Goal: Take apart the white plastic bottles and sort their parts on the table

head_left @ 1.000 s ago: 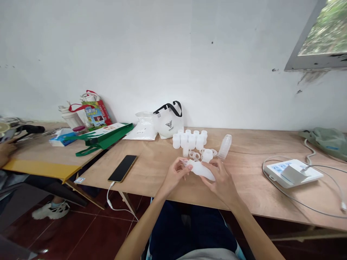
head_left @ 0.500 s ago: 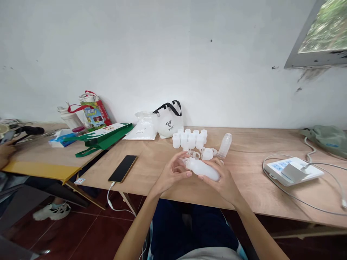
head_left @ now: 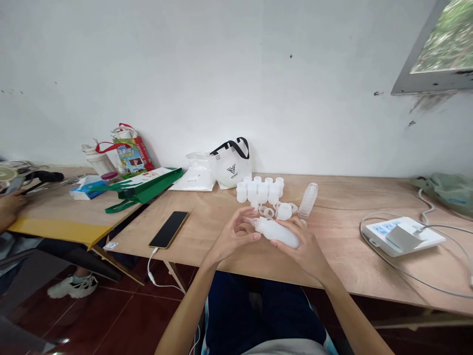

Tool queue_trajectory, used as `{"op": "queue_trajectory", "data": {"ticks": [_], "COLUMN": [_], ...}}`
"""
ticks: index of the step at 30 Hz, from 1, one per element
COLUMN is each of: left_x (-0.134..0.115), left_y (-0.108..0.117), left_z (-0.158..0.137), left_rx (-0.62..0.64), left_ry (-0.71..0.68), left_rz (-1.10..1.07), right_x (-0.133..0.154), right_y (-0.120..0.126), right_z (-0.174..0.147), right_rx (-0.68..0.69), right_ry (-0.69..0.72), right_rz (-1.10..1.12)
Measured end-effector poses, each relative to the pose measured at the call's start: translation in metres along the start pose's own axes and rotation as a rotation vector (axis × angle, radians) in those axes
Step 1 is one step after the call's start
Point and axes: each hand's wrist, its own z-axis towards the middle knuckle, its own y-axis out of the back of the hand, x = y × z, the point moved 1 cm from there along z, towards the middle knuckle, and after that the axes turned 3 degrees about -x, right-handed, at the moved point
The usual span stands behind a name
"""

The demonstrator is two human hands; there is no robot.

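Note:
A milky white plastic bottle (head_left: 279, 232) lies tilted above the table, its narrow end toward the left. Around its body my right hand (head_left: 301, 241) is closed, thumb on the near side. My left hand (head_left: 238, 234) curls its fingers about the clear nipple-shaped tip (head_left: 253, 221) at the narrow end; the exact contact is partly hidden. Just beyond stand several small white translucent bottles (head_left: 263, 191) in rows. Clear rings (head_left: 266, 212) and a white cap-like piece (head_left: 284, 211) lie close to my hands, beside a leaning stack of clear cups (head_left: 308, 199).
A phone (head_left: 169, 229) with a white cable lies left. Behind are a white plastic bag (head_left: 194, 175) and a white tote (head_left: 232, 170). A white power strip (head_left: 402, 236) with looping cables sits right. A co-worker's hand (head_left: 10, 209) shows at far left, by a green bag (head_left: 148, 190).
The whole view has shifted slightly. My hands keep nearly the same pose on the bottle, with the left fingers moved only a little at its tip.

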Motion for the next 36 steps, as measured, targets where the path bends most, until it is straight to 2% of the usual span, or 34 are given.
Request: {"op": "queue_trajectory", "data": {"ticks": [5,11,18,25,32,36], "left_x": [0.005,-0.003,0.004,-0.006,-0.002,0.0], "left_y": [-0.003,0.001,-0.001,0.003,0.001,0.0], "left_z": [0.001,-0.001,0.0,-0.002,-0.003,-0.002], "left_rx": [-0.098,0.036,-0.043,0.091,-0.017,-0.064], "left_ry": [0.051,-0.014,0.058,-0.011,0.082,0.063], "left_rz": [0.072,0.012,0.102,0.062,0.098,0.067], "right_x": [0.001,-0.004,-0.002,-0.002,0.004,0.006], "right_y": [-0.002,-0.002,-0.004,-0.002,-0.002,-0.004], "right_z": [-0.002,-0.001,-0.002,0.001,0.0,-0.001], "right_rx": [0.014,0.037,0.042,0.097,0.071,0.081], "right_ry": [0.049,0.023,0.059,0.03,0.017,-0.01], "right_rz": [-0.045,-0.008,-0.039,0.057,0.045,0.027]}}
